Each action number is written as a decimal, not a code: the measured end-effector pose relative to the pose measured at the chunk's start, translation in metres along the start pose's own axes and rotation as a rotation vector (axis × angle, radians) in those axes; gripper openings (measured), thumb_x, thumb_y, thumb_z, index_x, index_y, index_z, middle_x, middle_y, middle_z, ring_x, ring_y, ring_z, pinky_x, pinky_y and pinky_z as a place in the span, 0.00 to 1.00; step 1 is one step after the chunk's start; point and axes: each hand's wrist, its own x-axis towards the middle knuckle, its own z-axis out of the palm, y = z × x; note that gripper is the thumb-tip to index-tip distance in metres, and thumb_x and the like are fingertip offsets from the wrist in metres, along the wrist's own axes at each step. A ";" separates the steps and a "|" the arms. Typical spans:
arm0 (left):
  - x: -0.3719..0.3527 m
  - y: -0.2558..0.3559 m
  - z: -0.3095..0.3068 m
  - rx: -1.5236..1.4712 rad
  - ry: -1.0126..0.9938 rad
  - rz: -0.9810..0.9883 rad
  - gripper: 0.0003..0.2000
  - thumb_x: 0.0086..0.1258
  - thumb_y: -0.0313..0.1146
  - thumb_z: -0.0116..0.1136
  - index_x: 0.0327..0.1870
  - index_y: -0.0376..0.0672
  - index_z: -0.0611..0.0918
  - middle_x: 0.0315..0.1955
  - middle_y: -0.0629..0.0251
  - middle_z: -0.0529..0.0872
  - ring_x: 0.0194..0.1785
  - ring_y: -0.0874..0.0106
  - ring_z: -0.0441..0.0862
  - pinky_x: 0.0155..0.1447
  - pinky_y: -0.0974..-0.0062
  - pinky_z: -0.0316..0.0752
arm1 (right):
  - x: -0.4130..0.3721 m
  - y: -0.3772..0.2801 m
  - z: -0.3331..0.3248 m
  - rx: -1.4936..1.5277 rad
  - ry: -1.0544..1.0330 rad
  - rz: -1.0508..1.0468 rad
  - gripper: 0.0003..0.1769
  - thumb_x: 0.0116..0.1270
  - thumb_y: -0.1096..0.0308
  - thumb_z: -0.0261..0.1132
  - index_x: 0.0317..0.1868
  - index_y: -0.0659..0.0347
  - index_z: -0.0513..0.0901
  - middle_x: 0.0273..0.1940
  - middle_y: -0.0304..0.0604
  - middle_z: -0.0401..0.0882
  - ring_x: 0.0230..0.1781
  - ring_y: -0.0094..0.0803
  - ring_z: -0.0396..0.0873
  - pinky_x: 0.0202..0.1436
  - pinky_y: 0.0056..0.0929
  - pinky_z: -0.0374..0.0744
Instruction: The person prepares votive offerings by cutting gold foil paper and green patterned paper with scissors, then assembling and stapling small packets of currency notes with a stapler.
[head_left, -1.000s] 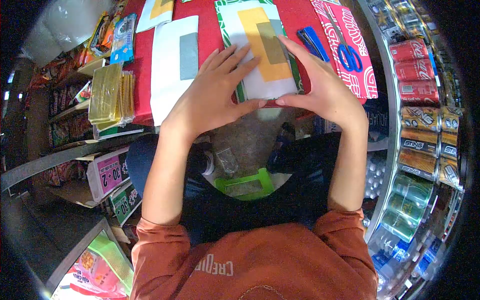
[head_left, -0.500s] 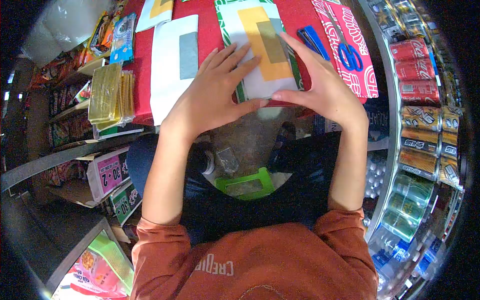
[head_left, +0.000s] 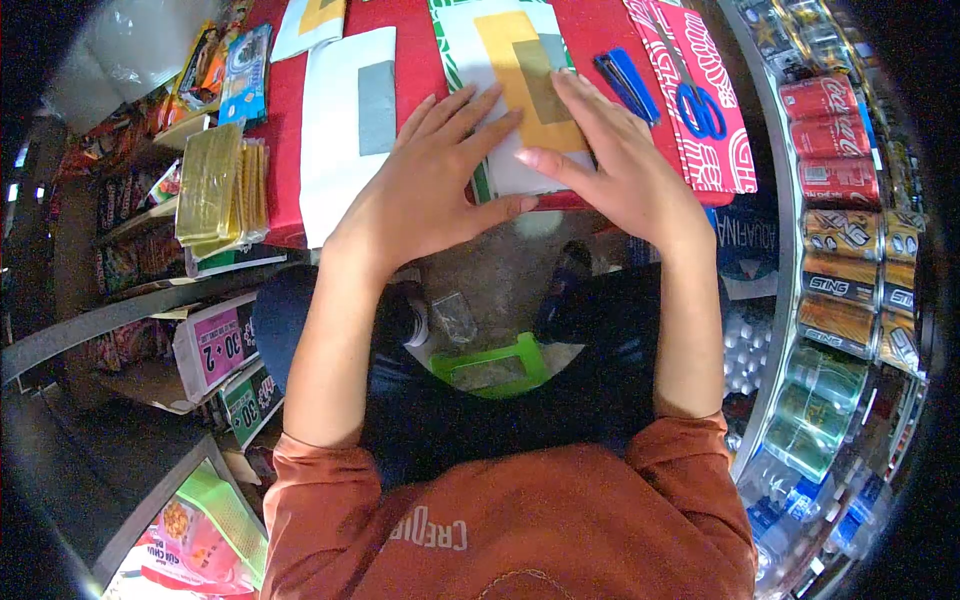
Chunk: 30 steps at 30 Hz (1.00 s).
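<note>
Both hands rest on a white sheet [head_left: 466, 45] that lies over green-and-white patterned paper [head_left: 447, 62]. On the sheet are a yellow-orange rectangle [head_left: 500, 55] and a grey one [head_left: 551, 46] that overlap. My left hand [head_left: 435, 165] lies with fingers spread across the sheet's left side, thumb at its near edge. My right hand [head_left: 625, 155] is laid on the right side, fingertips on the overlapping rectangles and thumb stretched over the white near part. Left of my left hand is another white sheet [head_left: 332, 130] with a grey rectangle [head_left: 377, 105].
A blue stapler [head_left: 627, 85] and blue-handled scissors [head_left: 700, 112] lie to the right, the scissors on pink patterned paper [head_left: 735, 160]. Yellow wrapped packs [head_left: 210, 190] stand at the left edge of the red table [head_left: 285, 185]. Drink cans [head_left: 835, 135] line the right shelf.
My right hand has shifted left and inward over the sheet, its thumb now farther onto the white part. My left hand stays in place.
</note>
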 end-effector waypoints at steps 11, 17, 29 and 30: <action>0.001 -0.001 -0.004 -0.023 0.035 0.002 0.37 0.66 0.49 0.72 0.74 0.44 0.73 0.76 0.48 0.68 0.80 0.49 0.62 0.82 0.54 0.58 | 0.003 0.003 -0.006 0.048 0.077 -0.047 0.42 0.73 0.43 0.65 0.75 0.65 0.68 0.74 0.62 0.68 0.77 0.53 0.65 0.79 0.44 0.62; 0.004 -0.005 -0.016 -0.053 0.123 -0.050 0.31 0.71 0.44 0.68 0.71 0.39 0.75 0.72 0.47 0.72 0.77 0.51 0.67 0.80 0.60 0.62 | 0.014 0.006 -0.014 0.217 0.291 -0.103 0.23 0.78 0.57 0.62 0.63 0.67 0.78 0.58 0.60 0.82 0.58 0.57 0.81 0.61 0.43 0.78; 0.010 -0.005 -0.021 -0.145 0.415 -0.054 0.18 0.72 0.34 0.65 0.60 0.39 0.83 0.56 0.49 0.86 0.62 0.52 0.82 0.69 0.61 0.75 | 0.020 -0.011 -0.019 0.152 0.304 -0.122 0.17 0.75 0.63 0.66 0.58 0.62 0.83 0.50 0.52 0.86 0.50 0.47 0.85 0.51 0.39 0.79; 0.010 -0.004 -0.025 -0.159 0.437 -0.082 0.17 0.72 0.34 0.65 0.60 0.39 0.83 0.55 0.50 0.86 0.61 0.52 0.83 0.68 0.62 0.75 | 0.021 -0.014 -0.018 0.123 0.323 -0.142 0.17 0.74 0.63 0.67 0.58 0.61 0.83 0.49 0.51 0.87 0.49 0.46 0.85 0.51 0.39 0.79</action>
